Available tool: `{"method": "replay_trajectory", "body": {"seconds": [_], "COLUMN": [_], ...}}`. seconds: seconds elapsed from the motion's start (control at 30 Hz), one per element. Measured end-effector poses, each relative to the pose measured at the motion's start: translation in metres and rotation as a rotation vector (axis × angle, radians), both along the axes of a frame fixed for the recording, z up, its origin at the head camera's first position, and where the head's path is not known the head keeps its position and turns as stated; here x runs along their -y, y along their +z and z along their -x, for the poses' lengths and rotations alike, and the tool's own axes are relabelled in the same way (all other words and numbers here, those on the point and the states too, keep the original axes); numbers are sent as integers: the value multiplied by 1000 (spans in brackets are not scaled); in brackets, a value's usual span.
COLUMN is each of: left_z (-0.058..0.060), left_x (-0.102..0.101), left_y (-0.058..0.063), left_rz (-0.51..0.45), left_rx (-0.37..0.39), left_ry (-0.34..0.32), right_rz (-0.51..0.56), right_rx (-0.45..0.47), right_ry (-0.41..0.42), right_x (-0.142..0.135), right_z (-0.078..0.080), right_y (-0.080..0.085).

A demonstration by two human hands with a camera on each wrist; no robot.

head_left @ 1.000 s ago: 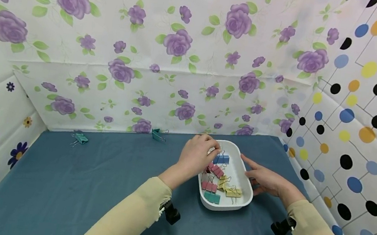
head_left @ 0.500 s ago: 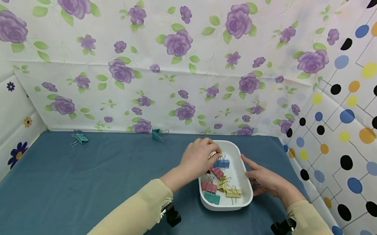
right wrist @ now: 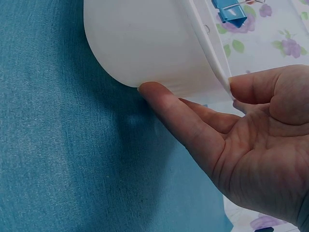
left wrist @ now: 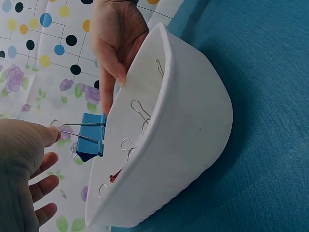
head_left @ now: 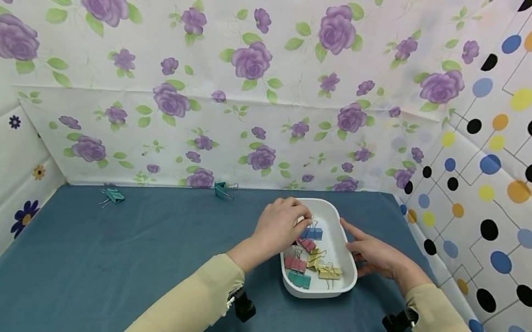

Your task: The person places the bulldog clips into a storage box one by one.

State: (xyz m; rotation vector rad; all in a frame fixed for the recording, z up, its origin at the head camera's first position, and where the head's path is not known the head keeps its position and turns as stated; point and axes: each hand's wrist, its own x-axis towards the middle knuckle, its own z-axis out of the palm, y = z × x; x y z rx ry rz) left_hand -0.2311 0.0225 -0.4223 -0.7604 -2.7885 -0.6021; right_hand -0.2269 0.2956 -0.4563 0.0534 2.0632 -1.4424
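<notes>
My left hand (head_left: 279, 227) is over the left side of a white tray (head_left: 334, 243). Between thumb and finger it pinches the wire handle of a blue binder clip (left wrist: 91, 135); its other fingers are loosely bent. From the head view, the clip's blue body (head_left: 312, 233) appears within the tray's outline. My right hand (head_left: 379, 256) touches the tray's right side, thumb at the rim and fairly straight fingers (right wrist: 181, 116) along the outer wall and lower edge. Pink-red clips (head_left: 295, 264), yellow clips (head_left: 329, 272) and a teal clip (head_left: 299, 280) lie inside the tray.
Two teal binder clips lie outside the tray: one clip (head_left: 114, 195) at the far left, another clip (head_left: 223, 190) by the back edge. Blue cloth (head_left: 144, 262) covers the table. Behind stands a flowered sheet (head_left: 250, 131), with a dotted sheet (head_left: 504, 217) along the right.
My left hand has shifted slightly toward me, and the blue binder clip has come a little nearer with it. My right hand and the tray have hardly moved.
</notes>
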Motion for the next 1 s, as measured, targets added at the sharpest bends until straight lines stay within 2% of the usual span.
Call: {"method": "replay_trajectory", "body": {"seconds": [0.37,0.67,1.0], "left_z": [1,4,6], "left_x": [2,9,15], "left_y": [-1,0,6], "left_rz": [-54,-94,-93], "left_rx": [47,41,36], "left_ry": [12,25,39], "right_rz": [7,17,12], "right_rx": [-2,-2,-1], "right_ry": [5,11,10], "right_x": [-1,-1,0], "right_z": [0,0,-1], "right_y": [0,0,1]}}
